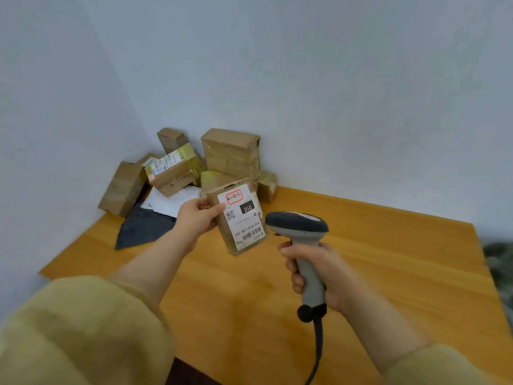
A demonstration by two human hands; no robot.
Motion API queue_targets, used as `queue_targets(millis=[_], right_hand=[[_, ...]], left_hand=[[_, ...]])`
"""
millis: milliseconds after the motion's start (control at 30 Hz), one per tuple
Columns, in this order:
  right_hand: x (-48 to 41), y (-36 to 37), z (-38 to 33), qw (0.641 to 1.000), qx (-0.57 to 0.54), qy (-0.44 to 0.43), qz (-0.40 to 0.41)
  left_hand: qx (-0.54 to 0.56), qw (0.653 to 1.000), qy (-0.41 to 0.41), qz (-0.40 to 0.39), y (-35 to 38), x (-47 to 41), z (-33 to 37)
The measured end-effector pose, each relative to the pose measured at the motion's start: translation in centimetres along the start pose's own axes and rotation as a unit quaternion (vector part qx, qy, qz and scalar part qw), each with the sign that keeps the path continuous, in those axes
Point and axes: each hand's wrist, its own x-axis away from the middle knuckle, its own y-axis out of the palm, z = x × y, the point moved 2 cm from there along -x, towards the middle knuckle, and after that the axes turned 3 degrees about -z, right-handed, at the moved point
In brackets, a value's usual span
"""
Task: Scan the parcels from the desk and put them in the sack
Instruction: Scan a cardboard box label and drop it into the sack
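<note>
Wooden desk (361, 259) carries the waiting boxes (177, 168), piled at 11 o'clock within your reach. Your left hand (195, 218) pinches one parcel (238, 218) by its edge, so the label (240, 215) stays uncovered. At its 3 o'clock your right hand (316, 273) wraps the scanner (299, 229) handle, head seemingly toward the barcode (253, 234).

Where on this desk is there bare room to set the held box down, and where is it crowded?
Bare desk: the stretch right of the scanner to the wall, and the near strip under the left hand. Crowded: the back left corner, where boxes pile with a dark bag and white mailer.
</note>
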Motion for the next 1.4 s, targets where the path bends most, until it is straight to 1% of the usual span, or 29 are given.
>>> queue_targets(millis=[67,133,233,300,367,467,533,567,633,700,767,800,833,867,933,967,1000,1033,1067,1100,1167,1200,1233,1333,1400], right_hand=[[1.5,-0.4,0.5,1.000,0.021,-0.011,0.018],[2.4,-0.9,0.9,0.998,0.009,-0.029,0.060],[3.3,-2.2,1.3,0.987,-0.066,-0.057,0.132],[3.5,-3.3,1.7,0.979,-0.110,-0.064,0.160],[4.0,-4.0,2.0,0.973,-0.137,-0.071,0.170],[4.7,-3.7,1.9,0.972,-0.161,-0.082,0.153],[5.0,-3.4,1.7,0.973,-0.145,-0.090,0.154],[5.0,-3.3,1.5,0.974,-0.121,-0.099,0.167],[5.0,-3.2,1.1,0.974,-0.064,-0.118,0.185],[5.2,-2.6,0.5,0.974,-0.023,-0.130,0.184],[5.2,-1.7,-0.2,0.977,0.020,-0.138,0.159],[5.2,-1.1,-0.5,0.979,0.046,-0.140,0.143],[5.2,-0.4,-0.9,0.979,0.072,-0.140,0.127],[5.1,0.2,-1.3,0.979,0.094,-0.144,0.114],[5.0,1.4,-1.9,0.977,0.110,-0.158,0.096],[5.0,1.8,-2.3,0.975,0.113,-0.167,0.091],[5.0,2.2,-2.6,0.973,0.114,-0.179,0.090],[4.9,2.4,-2.9,0.970,0.111,-0.191,0.097],[4.7,2.4,-3.0,0.968,0.099,-0.199,0.116],[4.6,2.4,-3.1,0.966,0.083,-0.201,0.140],[4.8,2.5,-3.1,0.967,0.055,-0.191,0.158],[5.0,2.8,-3.1,0.971,0.047,-0.185,0.147],[5.4,3.1,-3.0,0.975,0.037,-0.177,0.127],[6.4,4.5,-2.4,0.988,-0.003,-0.139,0.059],[6.7,5.4,-2.1,0.992,-0.006,-0.127,0.027]], left_hand=[[0.008,1.000,-0.005,0.007,0.0,2.2,0.2],[0.034,0.999,-0.015,0.002,0.1,4.2,0.4],[0.082,0.994,-0.051,-0.054,0.6,6.7,0.7],[0.098,0.988,-0.072,-0.100,1.1,8.2,0.9],[0.118,0.978,-0.098,-0.143,1.8,9.3,1.0],[0.112,0.965,-0.125,-0.201,2.4,10.4,0.8],[0.100,0.958,-0.134,-0.234,2.2,11.0,0.7],[0.080,0.954,-0.138,-0.253,1.9,11.2,0.7],[-0.022,0.955,-0.135,-0.264,0.9,11.3,0.8],[-0.130,0.959,-0.101,-0.231,-0.1,10.7,1.6],[-0.169,0.970,-0.038,-0.170,-0.9,10.0,3.3],[-0.174,0.971,-0.011,-0.165,-1.0,9.8,4.4],[-0.193,0.964,0.005,-0.184,-1.0,9.8,5.3],[-0.235,0.944,0.009,-0.230,-0.9,10.0,6.2],[-0.344,0.880,-0.010,-0.327,-0.9,10.8,7.6],[-0.378,0.856,-0.006,-0.354,-0.8,11.0,8.0],[-0.396,0.845,0.005,-0.358,-0.8,11.0,8.2],[-0.398,0.849,0.020,-0.347,-1.0,10.8,8.2],[-0.384,0.863,0.036,-0.327,-1.2,10.7,8.2],[-0.357,0.884,0.048,-0.298,-1.5,10.2,7.9],[-0.258,0.940,0.040,-0.221,-2.4,9.4,7.0],[-0.201,0.962,0.028,-0.186,-2.7,9.1,6.4],[-0.154,0.975,0.021,-0.157,-3.0,8.8,6.0],[-0.051,0.994,0.012,-0.092,-3.7,8.0,4.8],[-0.025,0.998,0.010,-0.053,-4.1,7.2,4.1]])
